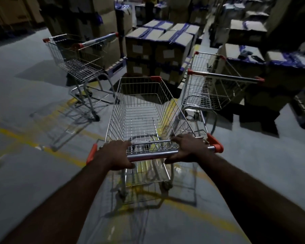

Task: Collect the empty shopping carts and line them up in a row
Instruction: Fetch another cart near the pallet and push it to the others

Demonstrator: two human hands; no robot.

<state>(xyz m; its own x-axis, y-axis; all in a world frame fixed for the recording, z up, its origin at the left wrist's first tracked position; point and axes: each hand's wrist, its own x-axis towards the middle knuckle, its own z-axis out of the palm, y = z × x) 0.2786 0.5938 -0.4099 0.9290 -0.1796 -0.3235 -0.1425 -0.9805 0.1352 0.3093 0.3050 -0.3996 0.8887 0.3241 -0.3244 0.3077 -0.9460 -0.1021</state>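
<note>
- the empty shopping cart being pushed stands in the middle of the view on the grey floor, its wire basket pointing away from the person and its chrome handle bar nearest them.
- the left hand grips the bar near its left end, fingers curled over the top and thumb underneath; the right hand holds the bar near the orange right end cap in the same way.
- a second empty cart stands ahead to the left, well apart, with its handle turned to the far right side.
- a third empty cart stands just beside the pushed cart's front right corner, its handle facing the person; whether the two baskets touch is hard to tell in the dim light.
- stacked cardboard boxes with blue tape rise behind all three carts, and worn yellow floor lines run under them.
- step in hand, as i judge it: steering this cart into place next to the right-hand one to form the row.
- the next move calls for easing forward while turning the nose slightly so the sides run parallel, then stopping before the box stack; the left cart is not yet gathered.
</note>
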